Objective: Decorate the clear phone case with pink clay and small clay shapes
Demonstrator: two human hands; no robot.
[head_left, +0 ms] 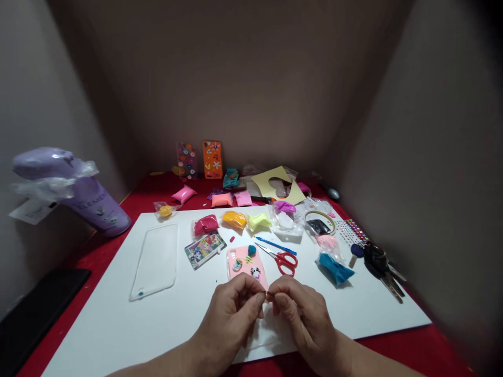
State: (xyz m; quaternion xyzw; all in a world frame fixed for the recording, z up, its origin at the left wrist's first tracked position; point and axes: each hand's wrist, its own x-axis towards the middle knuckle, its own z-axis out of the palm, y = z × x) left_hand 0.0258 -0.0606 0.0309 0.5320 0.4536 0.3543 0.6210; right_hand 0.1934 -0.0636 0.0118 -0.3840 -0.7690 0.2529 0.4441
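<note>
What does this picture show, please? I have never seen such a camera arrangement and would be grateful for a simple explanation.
There is no machine here: you see a person's bare left hand and right hand. The single picture comes from a camera worn on the head, looking forward and down, so the forearms enter from the bottom.

A white board lies on a red cloth. On it are a decorated pink phone case, partly hidden by the hands, a clear case, red-handled scissors, a blue pen and several coloured packets.

The fingers of both hands pinch a tiny piece, too small to identify.
</note>
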